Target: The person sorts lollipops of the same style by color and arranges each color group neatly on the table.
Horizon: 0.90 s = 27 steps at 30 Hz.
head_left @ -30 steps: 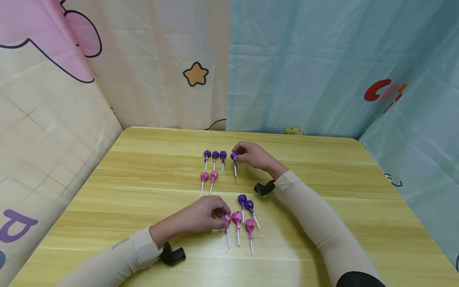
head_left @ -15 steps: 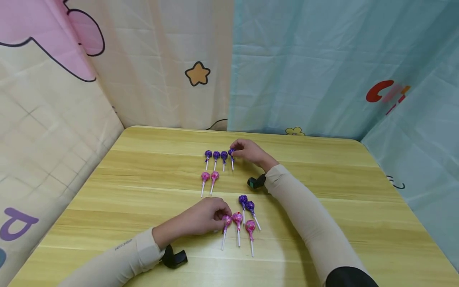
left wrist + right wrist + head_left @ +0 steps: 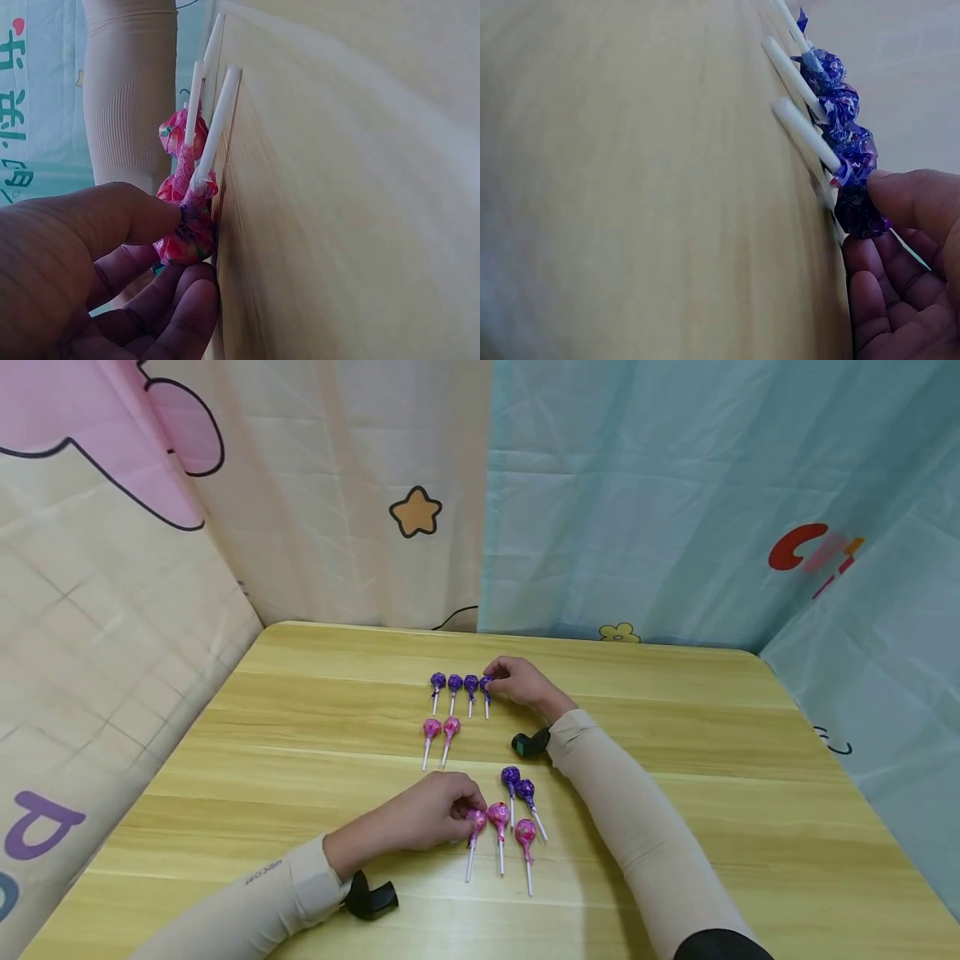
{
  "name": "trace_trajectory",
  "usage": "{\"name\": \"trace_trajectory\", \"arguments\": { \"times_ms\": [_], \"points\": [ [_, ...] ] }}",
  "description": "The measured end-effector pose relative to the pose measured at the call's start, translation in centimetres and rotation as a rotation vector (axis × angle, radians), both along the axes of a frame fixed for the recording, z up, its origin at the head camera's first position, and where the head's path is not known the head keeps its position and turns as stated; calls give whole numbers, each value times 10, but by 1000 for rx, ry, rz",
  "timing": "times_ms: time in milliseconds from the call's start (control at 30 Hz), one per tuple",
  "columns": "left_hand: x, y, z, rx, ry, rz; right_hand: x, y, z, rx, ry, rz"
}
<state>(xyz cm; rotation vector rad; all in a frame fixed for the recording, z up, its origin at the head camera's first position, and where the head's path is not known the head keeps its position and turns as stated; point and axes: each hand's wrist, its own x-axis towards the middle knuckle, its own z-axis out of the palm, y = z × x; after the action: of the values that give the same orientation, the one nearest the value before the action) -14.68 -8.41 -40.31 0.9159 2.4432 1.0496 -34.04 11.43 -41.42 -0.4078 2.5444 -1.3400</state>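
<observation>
At the far side of the table, my right hand (image 3: 525,683) pinches the head of a purple-wrapped lollipop (image 3: 861,214) between thumb and fingers. It lies at the right end of a row, close beside three other purple lollipops (image 3: 454,683). Nearer to me, my left hand (image 3: 427,814) has its thumb and fingers on a pink-wrapped lollipop (image 3: 187,241), whose stick points toward me. Just right of it lie two more pink lollipops (image 3: 526,832), with two purple ones (image 3: 511,777) behind them. Another pink pair (image 3: 432,728) lies below the purple row.
The wooden table (image 3: 262,727) has a rounded back edge against printed curtains (image 3: 637,510). A black wrist-camera mount sits under each cuff, the left one (image 3: 371,900) low over the tabletop and the right one (image 3: 531,743) near the middle.
My right hand has moved left with its purple lollipop, narrowing the gap to the row. The stick of the pink lollipop at my left hand has swung slightly left; that hand stays in place.
</observation>
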Motion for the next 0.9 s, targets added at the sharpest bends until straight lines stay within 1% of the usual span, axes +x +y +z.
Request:
{"name": "trace_trajectory", "arguments": {
  "times_ms": [300, 433, 667, 900],
  "points": [
    [2, 1, 1, -10, 9, 9, 5, -2, 1, 1, 3, -36],
    [2, 1, 2, -8, 8, 8, 4, -2, 0, -3, -3, -23],
    [2, 1, 2, -7, 9, 6, 1, -1, -2, 0, 16, -3],
    [1, 2, 2, 6, 19, -8, 1, -1, -1, -9, 20, 9]
  ]
}}
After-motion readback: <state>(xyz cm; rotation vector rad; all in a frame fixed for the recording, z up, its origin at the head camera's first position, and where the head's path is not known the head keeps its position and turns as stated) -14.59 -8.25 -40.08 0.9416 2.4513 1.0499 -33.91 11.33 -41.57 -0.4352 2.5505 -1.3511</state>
